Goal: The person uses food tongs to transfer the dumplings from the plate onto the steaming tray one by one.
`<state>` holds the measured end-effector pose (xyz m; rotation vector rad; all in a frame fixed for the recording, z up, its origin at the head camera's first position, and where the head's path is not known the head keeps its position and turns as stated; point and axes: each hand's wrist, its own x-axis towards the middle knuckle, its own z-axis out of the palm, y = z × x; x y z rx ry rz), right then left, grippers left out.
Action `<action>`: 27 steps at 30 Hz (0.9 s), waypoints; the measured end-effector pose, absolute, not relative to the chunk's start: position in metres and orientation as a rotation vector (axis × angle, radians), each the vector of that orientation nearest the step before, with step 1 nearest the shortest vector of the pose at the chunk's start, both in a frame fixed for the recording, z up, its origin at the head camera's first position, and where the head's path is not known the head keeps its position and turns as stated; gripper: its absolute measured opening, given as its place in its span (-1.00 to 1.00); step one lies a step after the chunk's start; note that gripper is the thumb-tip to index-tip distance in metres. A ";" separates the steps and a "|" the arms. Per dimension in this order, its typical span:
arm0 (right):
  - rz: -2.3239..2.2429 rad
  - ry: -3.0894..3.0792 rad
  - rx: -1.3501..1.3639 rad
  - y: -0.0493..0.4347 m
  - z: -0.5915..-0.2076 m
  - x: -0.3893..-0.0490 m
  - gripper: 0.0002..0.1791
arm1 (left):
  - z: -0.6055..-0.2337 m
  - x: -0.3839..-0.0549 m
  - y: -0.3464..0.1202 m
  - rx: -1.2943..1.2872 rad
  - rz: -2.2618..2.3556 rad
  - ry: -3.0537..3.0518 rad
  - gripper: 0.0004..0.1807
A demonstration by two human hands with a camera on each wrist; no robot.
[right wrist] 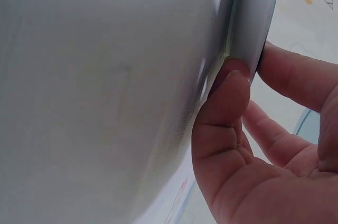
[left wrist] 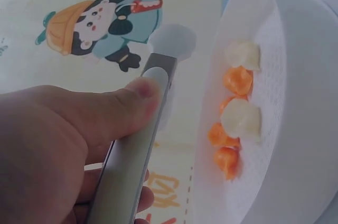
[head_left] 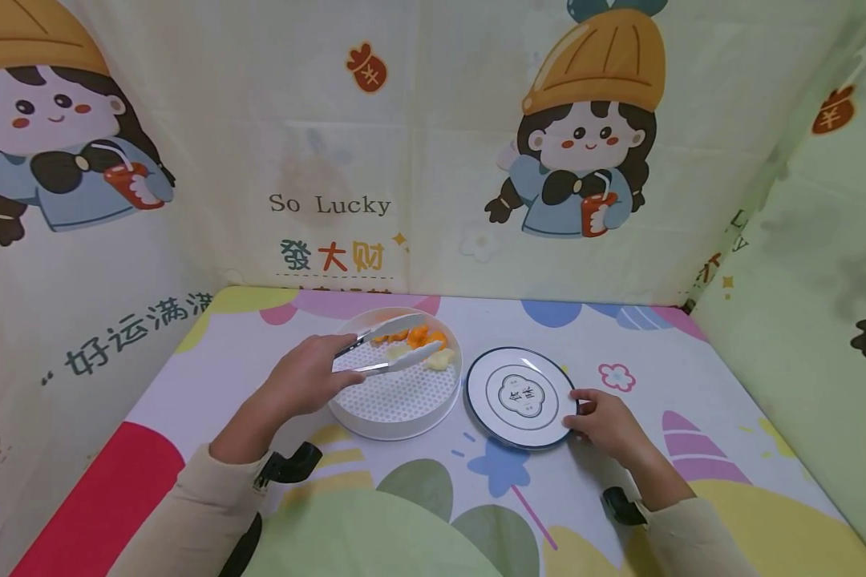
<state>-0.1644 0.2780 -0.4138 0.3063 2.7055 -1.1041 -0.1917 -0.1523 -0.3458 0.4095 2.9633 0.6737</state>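
In the head view, a round white steamer tray [head_left: 354, 421] with a perforated floor stands left of centre. Small orange dumplings [head_left: 418, 335] and pale dumplings [head_left: 440, 360] lie toward its far right side. My left hand [head_left: 299, 381] grips silver tongs [head_left: 404, 358]; their arms are spread above the tray, with nothing seen between the tips. In the left wrist view the thumb presses on the tongs' handle [left wrist: 134, 145]. To the tray's right is a white plate [head_left: 487, 365] with a dark blue rim. My right hand [head_left: 609, 421] pinches the plate's right edge between thumb and fingers.
A patterned cloth [head_left: 433, 513] covers the table. Behind it rises a cream printed curtain [head_left: 440, 160], which also closes off both sides. Tray and plate sit close together, almost edge to edge.
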 end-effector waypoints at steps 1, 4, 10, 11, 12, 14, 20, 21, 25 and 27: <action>-1.104 2.705 0.306 0.278 -0.414 -0.165 -0.35 | -0.345 -0.190 -0.151 0.412 0.682 2.959 -0.23; -1.107 2.702 0.306 0.278 -0.413 -0.165 -0.35 | -0.345 -0.186 -0.147 0.432 0.711 2.955 -0.22; -1.106 2.707 0.299 0.277 -0.413 -0.164 -0.36 | -0.352 -0.176 -0.136 0.505 0.802 2.948 -0.27; -1.105 2.708 0.299 0.277 -0.413 -0.164 -0.36 | -0.354 -0.175 -0.133 0.527 0.819 2.949 -0.27; -1.105 2.708 0.300 0.277 -0.413 -0.164 -0.36 | -0.356 -0.173 -0.131 0.538 0.836 2.946 -0.26; -1.109 2.708 0.297 0.278 -0.414 -0.165 -0.36 | -0.360 -0.171 -0.125 0.550 0.878 2.934 -0.23; -1.109 2.724 0.263 0.281 -0.420 -0.166 -0.35 | -0.374 -0.162 -0.109 0.563 0.959 2.925 -0.17; -1.105 2.728 0.258 0.281 -0.420 -0.166 -0.35 | -0.376 -0.160 -0.107 0.562 0.970 2.930 -0.17; -1.094 2.740 0.252 0.282 -0.421 -0.166 -0.35 | -0.383 -0.154 -0.099 0.546 1.046 2.945 -0.20; -1.093 2.743 0.249 0.282 -0.420 -0.166 -0.35 | -0.385 -0.152 -0.096 0.560 1.064 2.970 -0.22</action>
